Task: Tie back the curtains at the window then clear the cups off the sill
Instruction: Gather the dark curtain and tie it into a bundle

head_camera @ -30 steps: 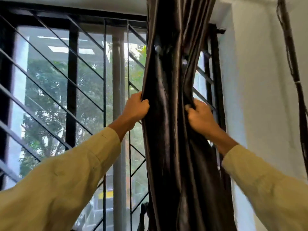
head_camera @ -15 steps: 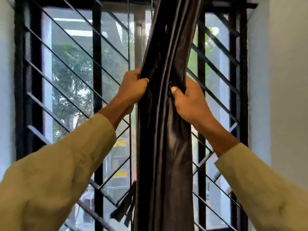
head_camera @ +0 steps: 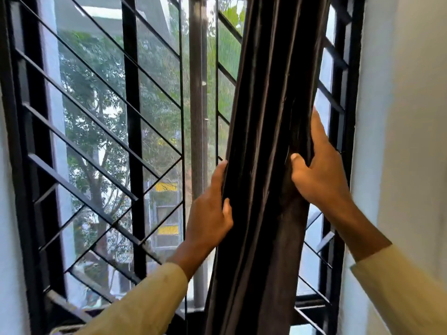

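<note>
Black window bars [head_camera: 130,122] stand behind the dark curtain [head_camera: 261,141], which hangs bunched toward the right side with the left hand [head_camera: 210,213] and right hand [head_camera: 321,175] both gripping its folds, so gathering looks underway and next it needs a tie round it.

Curtain [head_camera: 261,141]: gathered bundle, hanging near the right side of the window a second ago and upright at mid-window half a second ago, now slants from bottom centre up to the right.
Left hand [head_camera: 210,213]: lower on the bundle's left edge than before. The fingers, earlier bunched, lie straighter along the edge, thumb on the front folds.
Right hand [head_camera: 319,170]: fingers [head_camera: 316,126], earlier curled, now reach up along the right edge, thumb dug into a fold.
Both hands sit lower against the window grille [head_camera: 131,141].
</note>
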